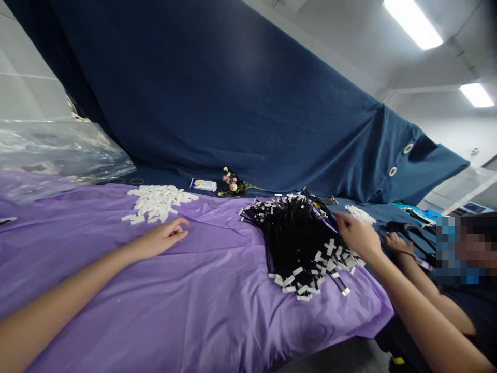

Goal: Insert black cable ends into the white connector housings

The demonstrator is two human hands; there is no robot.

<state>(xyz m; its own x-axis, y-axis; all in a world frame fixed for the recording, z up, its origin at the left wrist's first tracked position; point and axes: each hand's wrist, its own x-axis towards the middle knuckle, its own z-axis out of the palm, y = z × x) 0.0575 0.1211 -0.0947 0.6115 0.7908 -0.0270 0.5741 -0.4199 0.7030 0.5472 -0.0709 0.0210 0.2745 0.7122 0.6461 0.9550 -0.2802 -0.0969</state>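
My left hand (165, 238) hovers over the purple cloth (155, 305), thumb and index finger apart with nothing between them. Just beyond it lies a pile of small white pieces (157, 201). Right of centre a large heap of black cables (289, 233) with white ends is spread on the cloth. At that heap's right edge is my right hand (359, 235), its fingers curled towards the cables; what they hold, if anything, is hidden.
A person's hand (398, 243) rests at the right, near a second small white pile (360, 213). Artificial flowers (232, 185) and a white packet (204, 184) lie below the blue curtain (233, 93). Clear plastic sheeting (58, 150) covers the back left.
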